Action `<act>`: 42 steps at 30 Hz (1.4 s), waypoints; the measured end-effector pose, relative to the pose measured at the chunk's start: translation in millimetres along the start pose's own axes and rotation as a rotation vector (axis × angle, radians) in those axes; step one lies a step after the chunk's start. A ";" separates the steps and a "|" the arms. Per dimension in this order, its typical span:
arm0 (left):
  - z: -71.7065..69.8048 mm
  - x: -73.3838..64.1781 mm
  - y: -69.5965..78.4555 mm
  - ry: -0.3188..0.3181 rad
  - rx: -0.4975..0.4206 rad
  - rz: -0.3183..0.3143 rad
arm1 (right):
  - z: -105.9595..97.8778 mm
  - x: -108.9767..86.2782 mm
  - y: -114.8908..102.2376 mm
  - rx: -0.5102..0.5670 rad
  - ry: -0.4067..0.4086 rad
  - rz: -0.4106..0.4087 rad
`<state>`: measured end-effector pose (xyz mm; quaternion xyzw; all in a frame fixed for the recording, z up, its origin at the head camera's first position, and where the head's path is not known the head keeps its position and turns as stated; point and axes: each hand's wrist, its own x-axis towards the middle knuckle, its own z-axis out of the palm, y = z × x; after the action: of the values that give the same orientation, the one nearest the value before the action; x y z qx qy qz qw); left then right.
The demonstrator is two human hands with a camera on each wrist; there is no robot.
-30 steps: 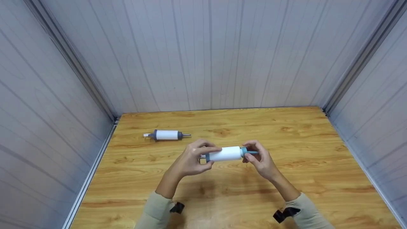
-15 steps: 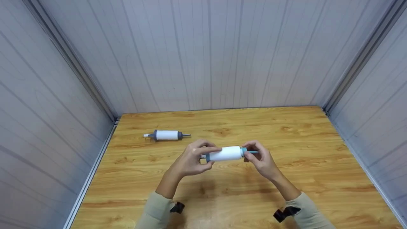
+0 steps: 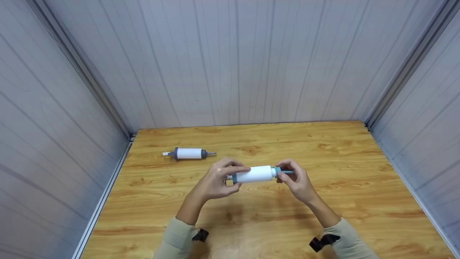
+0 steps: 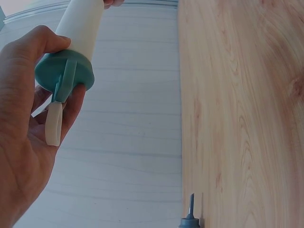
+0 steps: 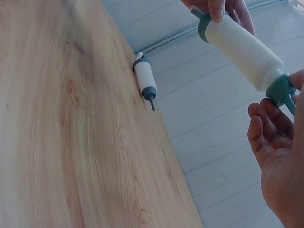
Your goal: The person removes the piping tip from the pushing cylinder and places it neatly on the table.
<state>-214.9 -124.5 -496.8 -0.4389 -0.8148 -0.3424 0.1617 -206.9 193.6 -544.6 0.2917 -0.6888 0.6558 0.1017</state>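
Note:
A white bottle (image 3: 255, 174) with teal end pieces is held level above the table, between both hands. My left hand (image 3: 219, 180) grips its left end at the wide teal collar (image 4: 66, 71); a white loop-shaped tab (image 4: 53, 124) juts from that collar into the palm. At the other end my right hand (image 3: 296, 181) pinches the teal nozzle cap (image 5: 280, 90) between thumb and fingers, its thin spout pointing right. A narrow white neck (image 5: 270, 76) shows between bottle and cap.
A second, similar white bottle (image 3: 189, 153) with dark grey ends and a thin metal-looking tip lies at the back left of the wooden table (image 3: 341, 162). Pale panel walls (image 3: 237, 64) enclose the table at the back and both sides.
The teal nozzle cap has shifted slightly right in my right hand, and more of the bottle's neck shows. My left hand holds still.

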 end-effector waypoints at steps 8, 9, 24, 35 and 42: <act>-1.2 -1.7 0.0 0.012 -0.011 0.002 | -2.8 -1.2 2.4 0.041 0.037 -0.042; -1.1 -1.8 -0.2 0.013 -0.011 0.003 | -3.2 -1.3 2.7 0.045 0.039 -0.046; -0.2 -11.3 -21.1 0.067 -0.016 -0.106 | -7.7 -0.7 2.6 0.086 0.002 -0.099; -0.4 -19.1 -38.6 0.062 0.009 -0.152 | -8.6 -0.8 3.4 0.095 -0.011 -0.121; -0.9 -27.7 -49.5 0.026 0.025 -0.189 | -6.8 -2.9 3.7 0.107 -0.016 -0.086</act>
<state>-240.3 -160.8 -532.4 -0.3535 -0.8546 -0.3518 0.1446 -208.2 200.8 -548.4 0.3314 -0.6404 0.6843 0.1087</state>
